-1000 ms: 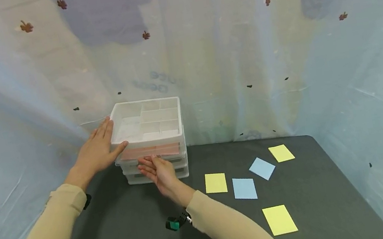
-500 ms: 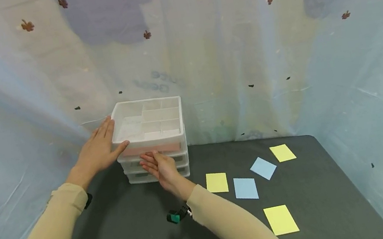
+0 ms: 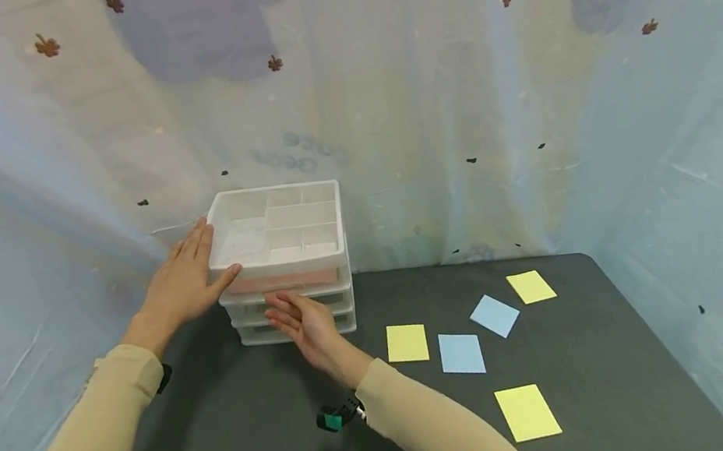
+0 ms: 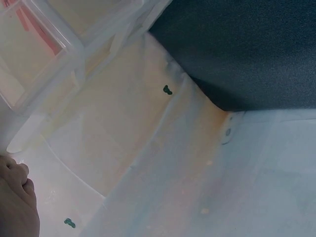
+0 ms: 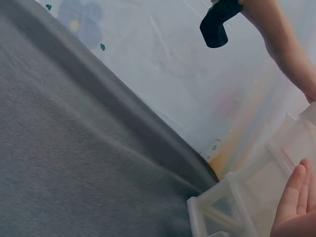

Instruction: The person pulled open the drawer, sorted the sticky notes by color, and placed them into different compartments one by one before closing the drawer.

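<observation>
A white plastic drawer unit with clear drawers stands at the table's back left. Its top is an open tray divided into compartments. Something pink shows inside the upper drawer. My left hand rests on the unit's left side, fingers straight and thumb at the tray's front corner. Palm up, my right hand is at the drawer fronts, its fingers extended and holding nothing. Whether its fingertips touch the drawer cannot be told. The left wrist view catches only part of the left hand.
On the dark table, yellow sticky notes and blue sticky notes lie spread to the right of the unit. A pale patterned curtain hangs behind and at both sides.
The upper drawer has slid slightly inward, so less pink shows. My right hand has shifted a little with it, and its fingers have straightened somewhat. The left hand stays in place.
</observation>
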Motion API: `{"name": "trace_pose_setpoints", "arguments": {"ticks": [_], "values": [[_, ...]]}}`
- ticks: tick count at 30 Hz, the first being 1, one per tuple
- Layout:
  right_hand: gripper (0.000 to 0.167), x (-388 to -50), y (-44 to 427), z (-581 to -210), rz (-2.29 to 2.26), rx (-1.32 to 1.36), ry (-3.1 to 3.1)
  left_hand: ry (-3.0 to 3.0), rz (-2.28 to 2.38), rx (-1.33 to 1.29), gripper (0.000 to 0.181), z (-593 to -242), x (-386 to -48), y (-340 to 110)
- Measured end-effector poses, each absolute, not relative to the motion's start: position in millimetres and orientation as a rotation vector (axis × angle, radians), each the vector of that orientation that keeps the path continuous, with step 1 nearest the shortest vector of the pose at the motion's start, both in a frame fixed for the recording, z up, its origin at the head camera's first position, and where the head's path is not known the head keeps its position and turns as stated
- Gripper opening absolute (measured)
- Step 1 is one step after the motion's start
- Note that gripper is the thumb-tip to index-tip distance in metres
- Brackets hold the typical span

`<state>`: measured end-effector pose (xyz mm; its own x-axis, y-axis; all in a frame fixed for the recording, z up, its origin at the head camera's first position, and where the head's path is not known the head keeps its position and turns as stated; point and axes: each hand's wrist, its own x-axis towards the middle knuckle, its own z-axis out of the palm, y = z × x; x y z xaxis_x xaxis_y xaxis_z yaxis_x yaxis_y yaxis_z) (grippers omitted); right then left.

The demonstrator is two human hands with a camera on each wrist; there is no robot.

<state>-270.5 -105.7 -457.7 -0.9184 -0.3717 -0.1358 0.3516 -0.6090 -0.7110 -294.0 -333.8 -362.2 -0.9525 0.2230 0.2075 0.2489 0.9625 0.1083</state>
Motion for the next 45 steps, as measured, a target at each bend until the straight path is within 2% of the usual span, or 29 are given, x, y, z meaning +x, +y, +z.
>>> {"name": "trace_pose_setpoints", "arguments": {"ticks": [14,45], "values": [[0.038,-261,-103,-490,-2.439,0.052,1.193,-2.913,-0.192,-0.347,0.102,-364,-295,-336],[0.046,-276,-95,-497,-2.450,0.064,1.123,-2.932,-0.182,-0.349,0.101,-362,-295,-332]]}}
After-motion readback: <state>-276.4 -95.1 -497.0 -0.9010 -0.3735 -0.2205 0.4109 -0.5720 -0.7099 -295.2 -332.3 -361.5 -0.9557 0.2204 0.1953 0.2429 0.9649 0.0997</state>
